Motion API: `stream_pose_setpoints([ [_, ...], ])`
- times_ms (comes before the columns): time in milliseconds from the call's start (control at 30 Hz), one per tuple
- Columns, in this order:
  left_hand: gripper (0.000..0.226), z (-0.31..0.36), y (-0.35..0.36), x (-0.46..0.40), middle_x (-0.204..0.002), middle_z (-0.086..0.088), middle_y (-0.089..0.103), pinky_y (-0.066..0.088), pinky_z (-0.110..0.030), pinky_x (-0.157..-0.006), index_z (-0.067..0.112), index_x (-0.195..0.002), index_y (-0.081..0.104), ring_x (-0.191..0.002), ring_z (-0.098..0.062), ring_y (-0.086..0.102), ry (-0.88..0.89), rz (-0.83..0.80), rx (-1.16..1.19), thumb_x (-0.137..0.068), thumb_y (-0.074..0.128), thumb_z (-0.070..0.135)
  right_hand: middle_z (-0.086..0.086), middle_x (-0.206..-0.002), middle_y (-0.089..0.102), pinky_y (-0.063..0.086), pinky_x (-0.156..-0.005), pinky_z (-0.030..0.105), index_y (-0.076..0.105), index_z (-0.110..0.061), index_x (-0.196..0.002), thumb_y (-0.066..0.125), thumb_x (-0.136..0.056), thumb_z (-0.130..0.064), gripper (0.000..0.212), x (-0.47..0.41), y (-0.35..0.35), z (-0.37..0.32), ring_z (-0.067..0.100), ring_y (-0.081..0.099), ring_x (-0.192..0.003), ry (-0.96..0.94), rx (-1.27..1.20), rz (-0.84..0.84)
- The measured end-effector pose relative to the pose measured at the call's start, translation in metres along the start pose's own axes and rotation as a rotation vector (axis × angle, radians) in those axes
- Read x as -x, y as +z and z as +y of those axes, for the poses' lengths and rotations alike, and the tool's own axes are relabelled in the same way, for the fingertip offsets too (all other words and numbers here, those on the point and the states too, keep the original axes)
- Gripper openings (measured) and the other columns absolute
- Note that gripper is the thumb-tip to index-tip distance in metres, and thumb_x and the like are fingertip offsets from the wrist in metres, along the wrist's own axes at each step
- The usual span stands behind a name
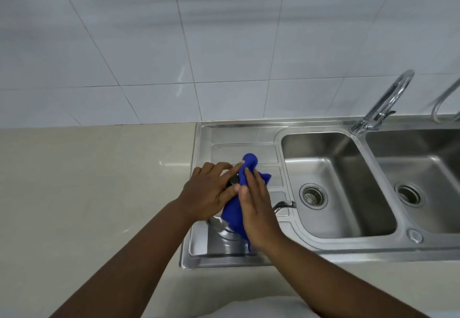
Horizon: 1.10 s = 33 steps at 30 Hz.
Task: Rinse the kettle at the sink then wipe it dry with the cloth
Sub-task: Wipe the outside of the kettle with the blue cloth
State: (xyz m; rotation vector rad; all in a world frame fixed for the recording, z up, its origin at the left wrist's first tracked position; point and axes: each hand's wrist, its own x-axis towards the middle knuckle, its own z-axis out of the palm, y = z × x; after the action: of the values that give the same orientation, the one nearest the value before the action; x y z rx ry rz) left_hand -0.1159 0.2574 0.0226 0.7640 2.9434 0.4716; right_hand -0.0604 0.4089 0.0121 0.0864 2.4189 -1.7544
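Observation:
A steel kettle [221, 228] stands on the drainboard [249, 153] left of the sink, mostly hidden under my hands; its spout [283, 204] pokes out to the right. My left hand [209, 190] rests on the kettle's top, fingers around the black lid knob [234, 180]. A blue cloth [235, 214] drapes over the kettle. My right hand [257, 208] lies flat on the cloth, pressing it against the kettle's right side.
A double steel sink lies to the right, with the near basin [336, 188] and far basin [423, 173]. A chrome tap [383, 103] rises behind them. A beige counter [87, 193] spreads to the left, white wall tiles behind.

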Motion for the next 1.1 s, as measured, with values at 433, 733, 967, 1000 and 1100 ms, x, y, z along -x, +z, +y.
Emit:
stream_pose_setpoints([
  [433,0.072,0.014,-0.001,-0.003,-0.164,0.01,0.008,0.033,-0.051,-0.113,0.045,-0.15,0.004,-0.151,-0.02,0.009,-0.189,-0.1,0.147,-0.085,0.01,0.074,-0.018,-0.165,-0.012,0.005,-0.122,0.031,0.0,-0.035,-0.155,0.01,-0.087,-0.077,0.081,0.033,0.019,0.033,0.007,-0.011,-0.152,-0.138,0.058,0.109],
  [733,0.066,0.014,0.004,0.002,-0.164,0.009,-0.004,0.026,-0.058,-0.115,0.049,-0.148,0.009,-0.15,-0.024,-0.01,-0.202,-0.027,0.144,-0.086,0.011,0.073,-0.013,-0.164,0.014,0.018,-0.124,0.038,0.016,-0.043,-0.151,0.018,-0.092,-0.068,0.064,-0.007,-0.002,0.033,0.006,0.015,-0.151,-0.097,0.017,0.093],
  [967,0.063,0.02,0.022,0.002,-0.164,0.005,0.002,0.012,-0.051,-0.121,0.039,-0.151,0.014,-0.151,-0.018,-0.003,-0.23,0.068,0.281,-0.092,0.016,0.062,-0.008,-0.154,0.042,0.031,-0.119,0.041,0.039,-0.033,-0.147,0.022,-0.095,-0.057,0.059,-0.026,-0.003,0.027,0.009,0.037,-0.142,-0.108,0.013,0.16],
  [1000,0.063,0.02,0.022,0.002,-0.164,0.006,0.002,0.011,-0.05,-0.122,0.04,-0.151,0.013,-0.151,-0.017,-0.003,-0.232,0.073,0.276,-0.092,0.016,0.062,-0.008,-0.16,0.03,0.023,-0.123,0.039,0.03,-0.033,-0.151,0.023,-0.097,-0.054,0.059,-0.016,0.004,0.034,0.008,0.025,-0.148,-0.158,0.053,0.183],
  [1100,0.06,0.02,0.022,0.002,-0.164,0.007,0.004,0.011,-0.048,-0.122,0.041,-0.15,0.015,-0.151,-0.017,-0.001,-0.225,0.081,0.271,-0.093,0.018,0.06,-0.005,-0.167,-0.003,0.011,-0.124,0.039,0.001,-0.034,-0.156,0.03,-0.101,-0.045,0.062,0.02,0.028,0.058,0.02,-0.002,-0.155,-0.315,0.238,0.226],
])
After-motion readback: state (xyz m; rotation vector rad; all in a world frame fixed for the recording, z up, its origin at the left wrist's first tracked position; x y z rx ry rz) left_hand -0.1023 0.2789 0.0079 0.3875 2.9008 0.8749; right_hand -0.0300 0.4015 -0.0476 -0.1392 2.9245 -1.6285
